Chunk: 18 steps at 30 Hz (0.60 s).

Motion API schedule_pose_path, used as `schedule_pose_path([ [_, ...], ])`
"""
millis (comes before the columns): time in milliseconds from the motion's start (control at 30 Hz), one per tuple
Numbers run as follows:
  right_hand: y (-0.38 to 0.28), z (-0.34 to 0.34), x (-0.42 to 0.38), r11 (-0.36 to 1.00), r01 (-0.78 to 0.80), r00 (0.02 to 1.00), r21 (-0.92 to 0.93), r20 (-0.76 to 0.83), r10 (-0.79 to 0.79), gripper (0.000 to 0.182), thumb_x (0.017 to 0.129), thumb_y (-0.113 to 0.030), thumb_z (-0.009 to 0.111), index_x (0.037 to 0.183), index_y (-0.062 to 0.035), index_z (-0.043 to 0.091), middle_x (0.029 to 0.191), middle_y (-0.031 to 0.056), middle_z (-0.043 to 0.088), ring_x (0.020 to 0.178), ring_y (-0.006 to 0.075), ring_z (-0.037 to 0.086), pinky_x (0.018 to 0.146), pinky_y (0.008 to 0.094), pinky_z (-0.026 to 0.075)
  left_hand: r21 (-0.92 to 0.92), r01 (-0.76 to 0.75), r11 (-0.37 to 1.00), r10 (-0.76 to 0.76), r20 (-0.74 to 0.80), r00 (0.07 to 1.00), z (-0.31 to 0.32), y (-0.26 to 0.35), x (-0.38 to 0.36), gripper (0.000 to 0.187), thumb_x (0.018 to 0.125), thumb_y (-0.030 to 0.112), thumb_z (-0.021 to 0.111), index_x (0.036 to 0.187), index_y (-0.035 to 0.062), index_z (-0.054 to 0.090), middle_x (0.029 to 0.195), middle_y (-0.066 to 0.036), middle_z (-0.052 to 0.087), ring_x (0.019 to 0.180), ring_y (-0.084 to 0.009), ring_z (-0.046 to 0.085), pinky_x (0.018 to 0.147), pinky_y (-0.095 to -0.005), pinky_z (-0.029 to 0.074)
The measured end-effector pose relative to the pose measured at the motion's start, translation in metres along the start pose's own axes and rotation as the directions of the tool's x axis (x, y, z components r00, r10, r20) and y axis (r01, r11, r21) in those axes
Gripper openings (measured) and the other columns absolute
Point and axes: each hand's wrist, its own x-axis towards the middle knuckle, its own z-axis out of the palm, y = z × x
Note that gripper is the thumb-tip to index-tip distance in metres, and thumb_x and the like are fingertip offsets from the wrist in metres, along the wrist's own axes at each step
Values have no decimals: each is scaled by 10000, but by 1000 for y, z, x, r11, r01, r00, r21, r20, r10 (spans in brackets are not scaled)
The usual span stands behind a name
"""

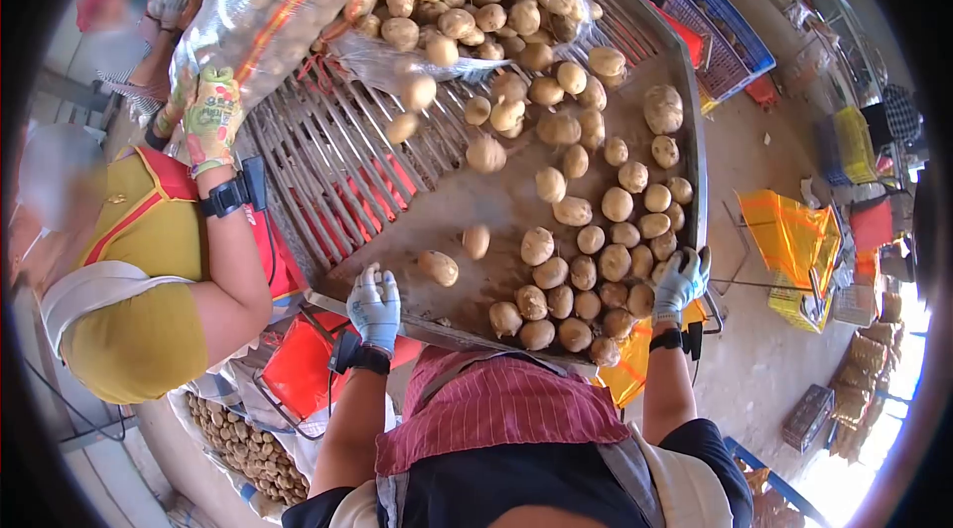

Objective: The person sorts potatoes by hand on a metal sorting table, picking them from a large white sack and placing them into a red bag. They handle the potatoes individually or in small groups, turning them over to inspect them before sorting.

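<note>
Many potatoes (614, 262) lie on a metal sorting table (447, 200) with a slatted rack (318, 141) at its upper left. My left hand (375, 308), in a light blue glove, rests at the table's near edge, fingers spread, with nothing in it; a single potato (438, 268) lies to its right. My right hand (681, 282), gloved alike, is at the near right corner with its fingers apart, beside the cluster of potatoes. Further up, more potatoes (457, 2) spill from a clear plastic sack (258, 22) onto the slats.
On the left a co-worker's gloved hand (213, 116) holds the sack; another person (129, 32) stands behind. Blue and purple crates (710, 37) are at the upper right. An orange bag (789, 235) is on the right, a red bag (303, 364) below the table, near a potato sack (248, 444).
</note>
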Motion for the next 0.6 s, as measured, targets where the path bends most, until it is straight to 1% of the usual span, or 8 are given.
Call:
schedule_pose_path([
  [200,-2,1,0,1000,-2,1000,1,-20,2,184,790,-157,674,961,-91,681,1301,192,574,1111,394,579,937,477,472,10,26,1000,-26,20,999,0,1,1,294,916,285,572,1087,57,646,947,-139,692,762,-290,663,707,-413,522],
  [267,-3,-1,0,999,9,1000,-37,2,-9,188,788,-159,674,964,-93,682,1299,191,577,1113,390,580,939,471,473,-8,-3,1000,3,7,1000,5,-7,-3,296,922,287,568,1092,59,645,956,-147,693,778,-302,664,709,-419,520],
  [333,2,4,-1,1000,14,1000,-23,-23,-15,182,782,-165,676,951,-97,684,1302,189,577,1117,382,581,943,458,475,-35,52,998,-51,10,999,7,-6,-1,298,921,290,571,1092,57,645,960,-152,694,795,-311,665,720,-422,521],
  [367,3,5,-1,1000,14,1000,-24,-28,-14,179,780,-166,678,946,-98,684,1303,188,577,1115,381,582,941,460,476,5,117,993,-117,104,988,2,-1,0,314,941,285,578,1120,33,636,1043,-163,687,929,-308,674,818,-397,529],
  [400,4,6,-1,1000,13,999,-23,-32,-14,176,778,-168,680,940,-99,685,1304,187,578,1113,380,583,939,461,477,3,113,994,-113,109,988,3,-2,0,314,941,285,578,1120,33,636,1043,-163,687,929,-308,674,818,-397,529],
  [467,3,6,0,999,8,1000,-35,-28,-9,176,781,-170,679,942,-98,686,1306,184,577,1116,378,582,941,462,475,-22,98,995,-96,80,992,4,-4,-1,320,941,284,577,1127,30,632,1042,-163,688,935,-308,674,826,-399,528],
  [500,4,6,-1,999,8,1000,-42,-19,-9,176,784,-171,678,944,-97,688,1308,181,577,1118,376,580,943,464,472,-38,62,997,-61,25,998,5,-5,-1,301,920,306,571,1085,65,643,992,-147,691,852,-328,664,752,-435,522],
  [600,1,3,0,1000,-10,1000,-18,11,10,183,793,-177,673,956,-95,690,1314,176,574,1130,374,572,954,463,463,-17,49,999,-49,22,999,5,-5,-1,307,922,310,567,1086,61,641,988,-148,691,882,-335,660,771,-446,517],
])
